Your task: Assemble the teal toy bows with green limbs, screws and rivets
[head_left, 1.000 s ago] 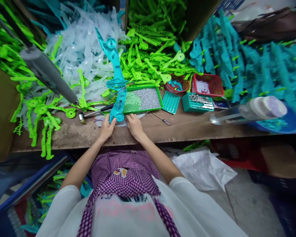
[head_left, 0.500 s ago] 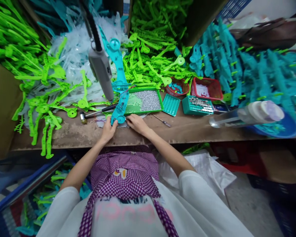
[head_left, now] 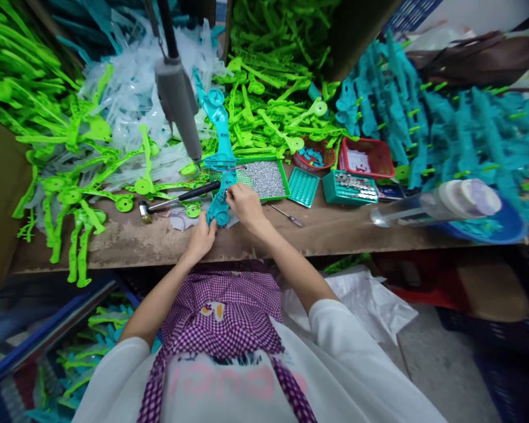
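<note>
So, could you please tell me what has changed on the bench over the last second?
The right hand lifted off the bench and moved up to the teal part, fingers at its middle. The hanging grey tool swung in from the left to hang close beside that part. The left hand stayed at the part's lower end; the hammer and trays did not move.

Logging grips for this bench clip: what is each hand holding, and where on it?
Left hand steadies the teal plastic part at its round near end. Right hand pinches its middle; anything between those fingers is hidden.
</note>
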`<state>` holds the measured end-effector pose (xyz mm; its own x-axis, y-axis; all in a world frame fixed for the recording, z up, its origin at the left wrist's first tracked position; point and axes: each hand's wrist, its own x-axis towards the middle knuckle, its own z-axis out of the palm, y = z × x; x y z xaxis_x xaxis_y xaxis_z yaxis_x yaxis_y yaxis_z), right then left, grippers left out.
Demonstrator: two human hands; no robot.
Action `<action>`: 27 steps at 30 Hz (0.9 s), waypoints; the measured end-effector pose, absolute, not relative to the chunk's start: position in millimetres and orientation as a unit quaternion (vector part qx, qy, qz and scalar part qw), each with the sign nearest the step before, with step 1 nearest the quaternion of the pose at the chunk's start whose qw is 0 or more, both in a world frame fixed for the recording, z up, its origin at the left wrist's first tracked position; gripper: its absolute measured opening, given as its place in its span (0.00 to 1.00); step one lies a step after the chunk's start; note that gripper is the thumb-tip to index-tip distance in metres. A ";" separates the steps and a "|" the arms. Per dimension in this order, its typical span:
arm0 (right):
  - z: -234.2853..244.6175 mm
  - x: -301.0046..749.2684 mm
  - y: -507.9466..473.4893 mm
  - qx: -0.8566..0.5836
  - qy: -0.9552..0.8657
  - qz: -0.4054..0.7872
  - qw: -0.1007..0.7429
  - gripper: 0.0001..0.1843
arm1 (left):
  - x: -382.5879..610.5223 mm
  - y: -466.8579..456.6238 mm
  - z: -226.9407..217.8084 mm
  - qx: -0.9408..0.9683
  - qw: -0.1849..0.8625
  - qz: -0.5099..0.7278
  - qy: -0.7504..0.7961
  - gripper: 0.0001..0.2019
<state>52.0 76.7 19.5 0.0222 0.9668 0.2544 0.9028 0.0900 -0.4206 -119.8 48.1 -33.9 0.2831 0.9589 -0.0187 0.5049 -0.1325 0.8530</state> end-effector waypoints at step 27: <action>-10.0 63.3 75.8 -0.582 -0.667 0.047 0.462 0.16 | -120.0 51.8 -27.3 0.671 0.463 0.272 0.510 0.18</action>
